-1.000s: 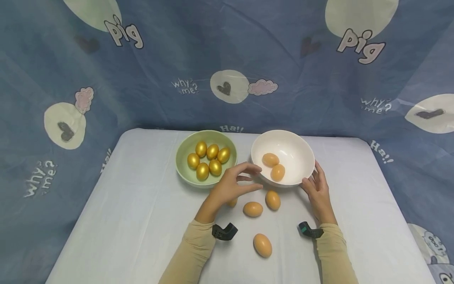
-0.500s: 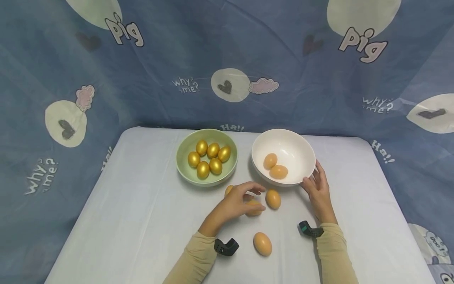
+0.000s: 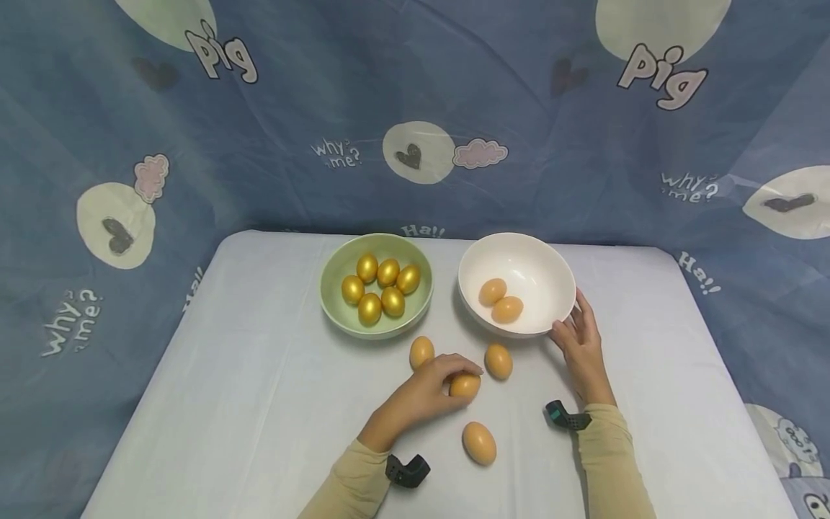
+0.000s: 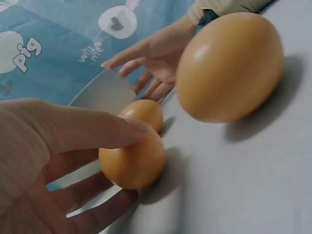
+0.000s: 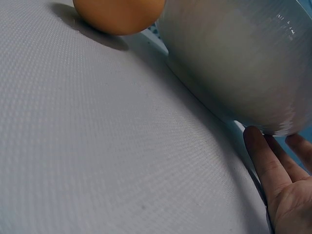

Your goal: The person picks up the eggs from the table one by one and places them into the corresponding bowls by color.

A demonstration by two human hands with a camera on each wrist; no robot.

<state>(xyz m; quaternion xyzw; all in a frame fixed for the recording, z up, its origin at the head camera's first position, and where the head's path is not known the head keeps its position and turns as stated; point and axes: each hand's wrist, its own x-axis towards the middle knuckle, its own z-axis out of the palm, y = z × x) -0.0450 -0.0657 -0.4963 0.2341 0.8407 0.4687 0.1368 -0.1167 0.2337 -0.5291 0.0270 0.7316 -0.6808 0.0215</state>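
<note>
My left hand is low over the white cloth, pinching a light brown egg between thumb and fingers. In the left wrist view the thumb lies across the top of that egg, with fingers on its far side. Extended fingers of my right hand touch the outer right side of a white bowl. The right wrist view has those fingertips against the bowl's lower wall. Inside the bowl lie two brown eggs, one egg in front of the other.
Loose brown eggs lie around the left hand: one egg behind it, another egg to its right, a third egg nearer the front. A green bowl at the back left holds several golden eggs. A printed blue curtain hangs behind.
My left hand has come down from beside the white bowl to a brown egg on the cloth and taken hold of it. The two eggs in the bowl have shifted slightly. The right hand stays put.
</note>
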